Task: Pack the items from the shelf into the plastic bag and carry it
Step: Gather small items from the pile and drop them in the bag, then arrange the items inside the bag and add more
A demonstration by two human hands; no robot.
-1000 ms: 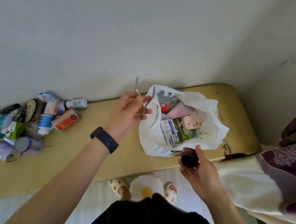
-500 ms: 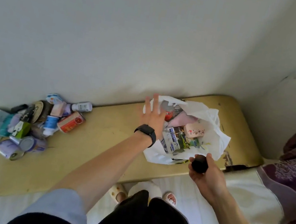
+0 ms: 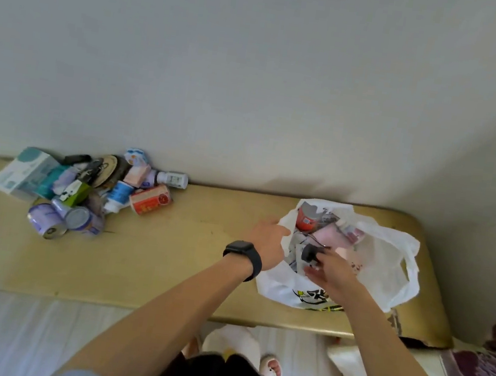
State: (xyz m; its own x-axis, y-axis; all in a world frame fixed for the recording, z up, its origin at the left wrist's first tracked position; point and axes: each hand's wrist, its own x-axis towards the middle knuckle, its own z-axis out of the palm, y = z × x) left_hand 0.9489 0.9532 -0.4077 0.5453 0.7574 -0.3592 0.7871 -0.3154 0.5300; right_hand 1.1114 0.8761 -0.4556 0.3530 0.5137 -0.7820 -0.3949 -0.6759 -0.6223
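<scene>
White plastic bag point(image 3: 387, 269) lay open and partly filled on the yellow shelf point(image 3: 166, 271). At its near-left rim the left hand point(image 3: 268, 238), a black watch point(image 3: 242, 255) on the wrist, had its fingers point(image 3: 285, 233) curled on the plastic. Just right of those fingers, over the bag's mouth, the right hand point(image 3: 332, 270) pinched a small black round thing point(image 3: 309, 252). Far left of both hands, a pile of bottles, cans and boxes point(image 3: 91, 195) sat against the wall.
</scene>
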